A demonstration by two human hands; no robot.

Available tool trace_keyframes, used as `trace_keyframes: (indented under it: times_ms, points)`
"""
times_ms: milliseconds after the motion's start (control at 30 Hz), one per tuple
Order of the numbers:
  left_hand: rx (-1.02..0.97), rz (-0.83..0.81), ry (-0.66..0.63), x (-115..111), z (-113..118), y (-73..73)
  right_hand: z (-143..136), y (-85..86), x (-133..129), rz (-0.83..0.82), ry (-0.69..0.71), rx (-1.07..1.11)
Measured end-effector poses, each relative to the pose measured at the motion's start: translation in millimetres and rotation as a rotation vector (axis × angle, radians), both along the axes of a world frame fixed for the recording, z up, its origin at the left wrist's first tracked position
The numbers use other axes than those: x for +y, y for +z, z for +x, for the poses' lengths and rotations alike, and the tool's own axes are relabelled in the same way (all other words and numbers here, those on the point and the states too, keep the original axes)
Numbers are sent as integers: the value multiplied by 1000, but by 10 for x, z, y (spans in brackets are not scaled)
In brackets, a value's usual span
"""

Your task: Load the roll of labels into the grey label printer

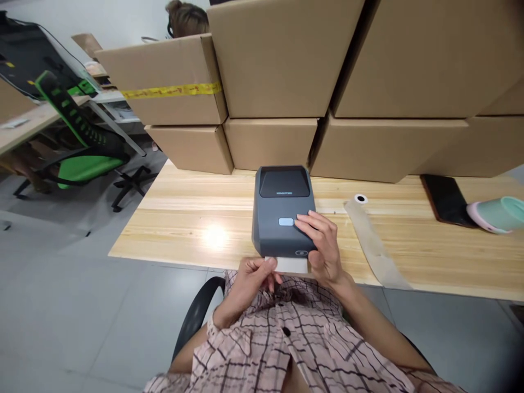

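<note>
A dark grey label printer (272, 210) with a black window and a pale button stands at the table's front edge. White label paper (291, 265) sticks out of its front, below the body. My left hand (256, 275) pinches the left end of that paper between thumb and fingers. On the printer's right front corner rests my right hand (323, 243), its fingers spread over the top beside the button and its thumb low near the paper's right end. Nothing shows in its grasp.
Cardboard boxes (282, 65) are stacked along the table's back. To the right lie a small roll (361, 199) and a translucent strip (374, 245). Farther right are a phone (446, 199) and a green cup (497, 214). A person's head (189, 21) shows behind the boxes.
</note>
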State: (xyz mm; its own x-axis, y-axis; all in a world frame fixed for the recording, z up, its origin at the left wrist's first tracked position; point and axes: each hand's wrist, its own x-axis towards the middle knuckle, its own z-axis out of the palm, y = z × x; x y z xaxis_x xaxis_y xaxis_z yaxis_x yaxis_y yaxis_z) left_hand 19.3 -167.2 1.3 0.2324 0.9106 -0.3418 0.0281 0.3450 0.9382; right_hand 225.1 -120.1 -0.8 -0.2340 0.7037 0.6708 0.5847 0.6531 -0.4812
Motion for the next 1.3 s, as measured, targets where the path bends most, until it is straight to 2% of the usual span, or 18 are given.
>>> trace_keyframes:
  times_ms: [100, 267, 333, 400, 467, 567, 633, 700, 800, 967, 1100, 1200, 1300]
  points:
    - [-23, 21, 17, 62, 35, 22, 15, 151, -1, -40, 6, -48]
    - [35, 74, 19, 33, -47, -24, -42, 414, 75, -92, -59, -282]
    - [54, 158, 95, 30, -148, -5, -53, 451, 106, -81, -40, -318]
    - [68, 288, 238, 80, -274, 57, -25, 440, 99, -79, -22, -309]
    - [70, 408, 375, 204, -391, 157, 42, 402, 48, -90, -27, -229]
    - [52, 532, 497, 515, -479, 330, 164, 366, -47, -82, -27, -61]
    - [5, 573, 559, 747, -461, 414, 216, 374, -75, -50, -2, -13]
    - [-65, 539, 566, 916, -384, 440, 229, 384, -66, -24, 28, -26]
    - [-64, 552, 538, 916, -202, 357, 191, 364, -21, -39, 33, -119]
    - [-20, 556, 466, 472, 30, 61, 84, 399, 55, -34, -69, -379]
    - [-27, 545, 423, 281, 69, -86, 60, 497, 118, -22, -42, -469]
    - [-15, 551, 405, 243, 71, -142, 86, 344, 92, -104, 15, -318]
    - [35, 546, 368, 215, 63, -187, 99, 17, -4, -245, -24, 93]
